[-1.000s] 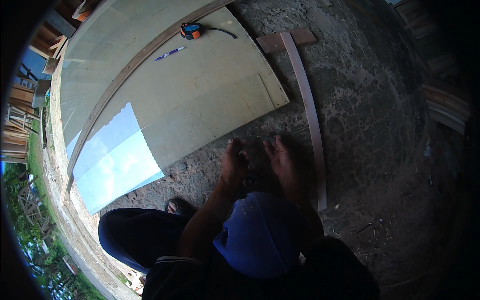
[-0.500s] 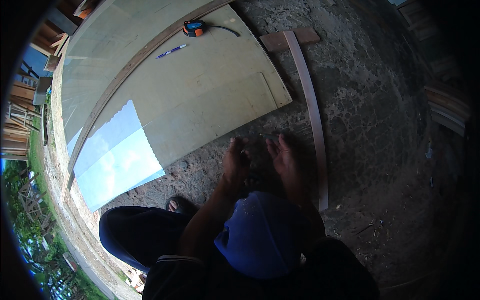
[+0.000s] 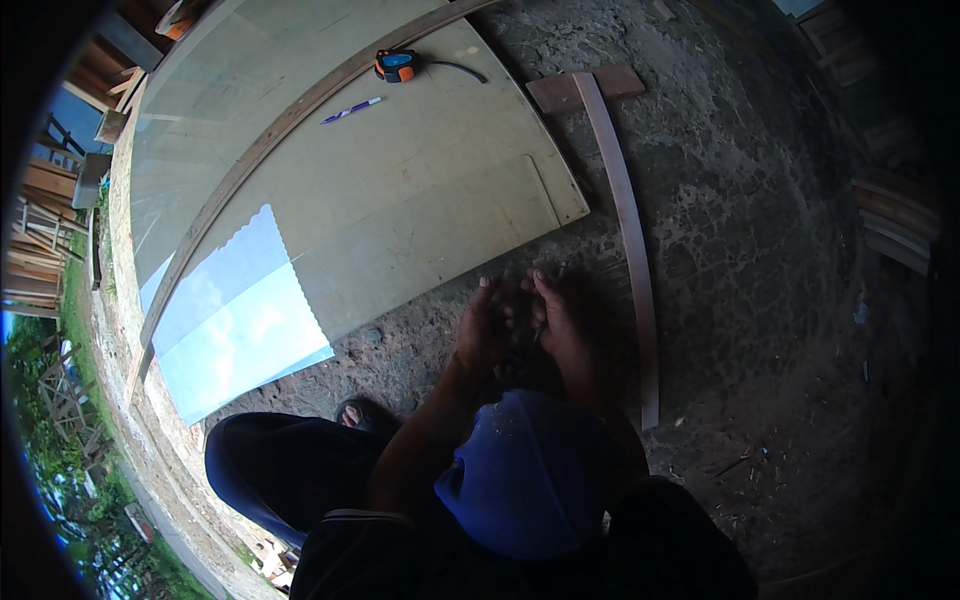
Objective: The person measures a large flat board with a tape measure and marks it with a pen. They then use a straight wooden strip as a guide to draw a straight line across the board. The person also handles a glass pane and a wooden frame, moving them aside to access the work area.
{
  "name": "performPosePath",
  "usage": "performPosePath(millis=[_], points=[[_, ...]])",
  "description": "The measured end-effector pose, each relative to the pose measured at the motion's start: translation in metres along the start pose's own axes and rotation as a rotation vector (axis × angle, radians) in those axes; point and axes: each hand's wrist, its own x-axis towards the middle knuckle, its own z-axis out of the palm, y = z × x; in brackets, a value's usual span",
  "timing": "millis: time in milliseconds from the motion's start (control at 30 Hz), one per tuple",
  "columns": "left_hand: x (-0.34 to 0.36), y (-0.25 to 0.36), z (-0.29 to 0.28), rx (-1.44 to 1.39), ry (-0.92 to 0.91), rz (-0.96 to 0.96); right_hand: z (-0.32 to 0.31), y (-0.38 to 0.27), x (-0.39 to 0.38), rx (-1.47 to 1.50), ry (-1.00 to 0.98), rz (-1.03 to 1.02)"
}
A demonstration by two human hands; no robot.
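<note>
My left hand (image 3: pixel 483 326) and my right hand (image 3: pixel 556 318) are close together above the dark ground, just off the near edge of a large glass sheet (image 3: pixel 400 200). The fingers of my left hand are curled; shadow hides whatever they may hold. My right hand is closed on a thin dark stick-like tool, whose end shows by the fingertips; its kind is unclear. On the sheet lie a blue pen (image 3: pixel 351 110) and an orange and black tape measure (image 3: pixel 396 67) with a dark strap, both beyond my reach-line.
A long wooden strip (image 3: pixel 240 158) curves across the sheet. Right of my hands, a pale wooden batten (image 3: pixel 627 220) rests with its far end on a short wood block (image 3: pixel 630 81). The ground (image 3: pixel 740 250) is rough and cracked. My sandalled foot (image 3: pixel 352 413) is at lower left.
My hands have come closer together. My right hand's fingers have curled in from a more open pose, and the thin tool has turned. The whole view has shifted slightly.
</note>
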Motion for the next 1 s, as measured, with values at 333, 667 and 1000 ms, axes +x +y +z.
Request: performPosePath(millis=[333, 667, 1000], points=[[0.011, 0.001, -0.001, 0.014, -0.254, 0.033, -0.005, -0.006, 0.024, -0.094, -0.079, -0.009], [0.019, -0.002, -0.01, -0.036, -0.314, 0.052, -0.012, -0.008, 0.033, -0.087, -0.13, 0.024], [0.025, -0.006, -0.016, -0.01, -0.203, 0.069, -0.021, -0.027, 0.018, -0.15, -0.039, -0.076]])
